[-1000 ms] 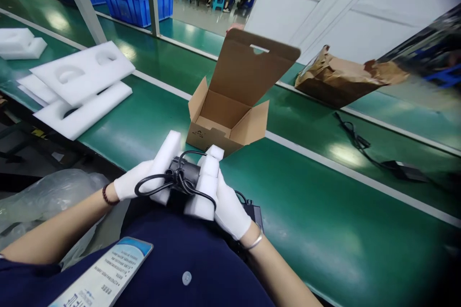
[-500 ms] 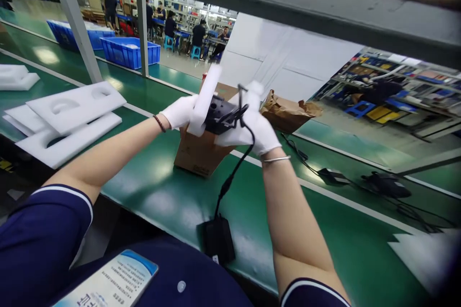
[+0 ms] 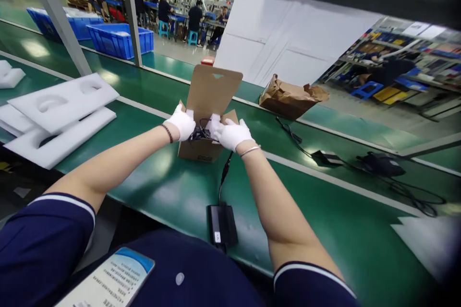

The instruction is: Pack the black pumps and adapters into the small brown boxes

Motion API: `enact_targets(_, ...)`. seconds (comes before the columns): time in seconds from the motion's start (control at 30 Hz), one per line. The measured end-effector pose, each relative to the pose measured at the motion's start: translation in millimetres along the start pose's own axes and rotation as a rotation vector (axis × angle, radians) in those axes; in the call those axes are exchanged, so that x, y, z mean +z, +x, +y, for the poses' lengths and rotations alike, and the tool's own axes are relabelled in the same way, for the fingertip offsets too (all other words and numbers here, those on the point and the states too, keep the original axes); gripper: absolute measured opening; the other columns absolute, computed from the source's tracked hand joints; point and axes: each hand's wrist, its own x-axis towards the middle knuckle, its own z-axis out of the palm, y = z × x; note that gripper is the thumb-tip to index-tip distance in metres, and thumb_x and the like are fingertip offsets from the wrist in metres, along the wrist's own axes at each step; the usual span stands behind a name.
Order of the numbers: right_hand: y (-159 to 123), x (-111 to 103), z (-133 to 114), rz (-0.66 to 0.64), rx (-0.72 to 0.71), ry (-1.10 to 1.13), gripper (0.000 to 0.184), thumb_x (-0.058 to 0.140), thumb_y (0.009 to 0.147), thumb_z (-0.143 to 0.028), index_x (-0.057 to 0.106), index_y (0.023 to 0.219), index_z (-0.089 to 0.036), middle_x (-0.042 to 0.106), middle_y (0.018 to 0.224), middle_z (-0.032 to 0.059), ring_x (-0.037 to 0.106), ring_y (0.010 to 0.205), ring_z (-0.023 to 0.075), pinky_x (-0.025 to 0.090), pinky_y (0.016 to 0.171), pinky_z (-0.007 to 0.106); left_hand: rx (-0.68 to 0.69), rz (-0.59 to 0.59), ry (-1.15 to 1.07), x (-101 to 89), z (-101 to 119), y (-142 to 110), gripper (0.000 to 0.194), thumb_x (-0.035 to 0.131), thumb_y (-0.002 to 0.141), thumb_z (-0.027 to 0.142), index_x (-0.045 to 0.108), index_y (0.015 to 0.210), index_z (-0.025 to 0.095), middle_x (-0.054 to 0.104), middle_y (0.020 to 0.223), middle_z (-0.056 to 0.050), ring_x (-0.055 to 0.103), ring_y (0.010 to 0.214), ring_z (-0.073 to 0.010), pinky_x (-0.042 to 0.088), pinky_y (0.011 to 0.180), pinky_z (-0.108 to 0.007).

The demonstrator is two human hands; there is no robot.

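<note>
A brown cardboard box (image 3: 203, 152) stands on the green surface with its lid flap (image 3: 214, 87) raised. Inside it sits a black device with looped cables (image 3: 200, 133), flanked by a left foam end piece (image 3: 189, 114) and a right foam end piece (image 3: 213, 122). My left hand (image 3: 182, 123), in a white glove, is closed at the left foam piece, by the box's left side. At the right side my gloved right hand (image 3: 233, 134) closes on the other foam piece; its fingertips are partly hidden. A cable runs from the box to a black power adapter (image 3: 222, 224).
White foam sheets (image 3: 68, 100) lie stacked at left. Behind are blue bins (image 3: 120, 41) and a crumpled brown paper bag (image 3: 290, 98). More adapters with cords (image 3: 382, 165) lie at right. A metal post (image 3: 131, 14) rises ahead; people sit at far benches.
Both hands have lowered the device with its foam ends from above the box into it. The cable has come down too, and the adapter now lies flatter on the surface.
</note>
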Motion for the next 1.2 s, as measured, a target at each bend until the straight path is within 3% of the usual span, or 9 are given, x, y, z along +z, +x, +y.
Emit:
enact_targets(0.13,-70.9,18.2,6.2,0.198,0.197,0.044,0.036,0.036,0.103,-0.031,0.062,0.124,-0.018,0.044,0.149,0.0134,0.039,0.135,0.0304,0.029,0.112,0.053,0.019,0.450,-0.103,11.2,4.2,-35.2,0.032,0.045,0.091,0.013,0.064,0.116,0.015,0.058,0.134,-0.016,0.049,0.131,-0.0309,0.031,0.115,-0.057)
enact_targets(0.23,-173.5,55.2,0.6,-0.105,0.403,0.180,0.047,0.036,0.101,-0.048,0.071,0.090,-0.019,0.070,0.099,0.0118,0.065,0.093,0.0271,0.049,0.082,0.037,0.026,0.715,-0.312,32.0,18.1,-88.2,0.046,0.043,0.094,0.020,0.046,0.140,0.018,0.051,0.142,-0.017,0.048,0.132,-0.0298,0.041,0.109,-0.051)
enact_targets(0.33,-266.6,109.8,-36.0,-0.689,0.283,0.389,0.055,0.037,0.099,-0.055,0.071,0.075,-0.019,0.069,0.072,0.0110,0.068,0.073,0.0286,0.050,0.071,0.039,0.363,0.500,-0.463,53.7,54.0,-124.5,0.046,0.053,0.091,0.022,0.049,0.136,0.019,0.057,0.134,-0.014,0.052,0.128,-0.0293,0.045,0.107,-0.046)
enact_targets(0.47,-314.8,173.8,-94.6,-0.414,0.484,0.822,0.038,0.047,0.093,-0.043,0.066,0.115,-0.017,0.067,0.119,0.0140,0.063,0.112,0.0285,0.047,0.097,0.041,0.699,0.109,-0.505,79.5,126.2,-126.5,0.066,0.069,0.082,0.029,0.044,0.141,0.016,0.046,0.148,-0.017,0.038,0.140,-0.0364,0.037,0.113,-0.051)
enact_targets(0.73,-279.2,92.0,-99.7,-0.078,0.509,1.230,0.034,0.039,0.098,-0.051,0.052,0.083,-0.023,0.050,0.060,-0.0044,0.048,0.053,0.0144,0.046,0.057,0.027,0.241,0.042,-1.209,95.1,204.0,-93.4,0.048,0.065,0.079,0.020,0.059,0.127,0.020,0.063,0.130,-0.011,0.058,0.120,-0.0276,0.049,0.102,-0.044)
enact_targets(0.83,-252.4,58.4,-77.5,0.144,0.531,1.017,0.030,0.056,0.089,-0.052,0.058,0.092,-0.022,0.058,0.067,-0.0022,0.054,0.058,0.0151,0.050,0.063,0.029,-0.078,0.015,-1.950,75.3,197.1,-87.2,0.043,0.075,0.070,0.027,0.064,0.110,0.017,0.072,0.104,-0.007,0.067,0.097,-0.0228,0.054,0.096,-0.042)
enact_targets(0.97,-207.8,44.2,-44.7,0.710,0.587,0.810,0.092,0.076,0.067,-0.064,0.043,0.139,-0.016,0.061,0.110,0.0113,0.063,0.074,0.0194,0.057,0.071,0.037,-0.074,0.148,-2.501,38.6,167.6,-87.8,0.050,0.082,0.057,0.019,0.062,0.103,0.016,0.070,0.095,-0.002,0.067,0.090,-0.0214,0.057,0.087,-0.041)
enact_targets(1.07,-176.7,26.5,-25.0,0.858,0.320,0.607,0.074,0.073,0.071,-0.064,0.056,0.127,-0.019,0.057,0.124,0.0153,0.060,0.111,0.0309,0.050,0.099,0.049,0.222,0.442,-2.201,8.2,123.3,-78.8,0.049,0.082,0.064,0.026,0.064,0.108,0.016,0.070,0.107,-0.007,0.066,0.102,-0.0243,0.052,0.097,-0.041)
enact_targets(1.2,-132.9,-18.5,0.5,0.793,0.211,0.512,0.040,0.060,0.086,-0.051,0.064,0.110,-0.020,0.067,0.111,0.0151,0.062,0.110,0.0314,0.049,0.099,0.045,0.362,0.523,-1.062,-24.0,41.8,-42.1,0.066,0.075,0.075,0.042,0.056,0.133,0.019,0.055,0.140,-0.015,0.048,0.132,-0.0322,0.035,0.115,-0.046)
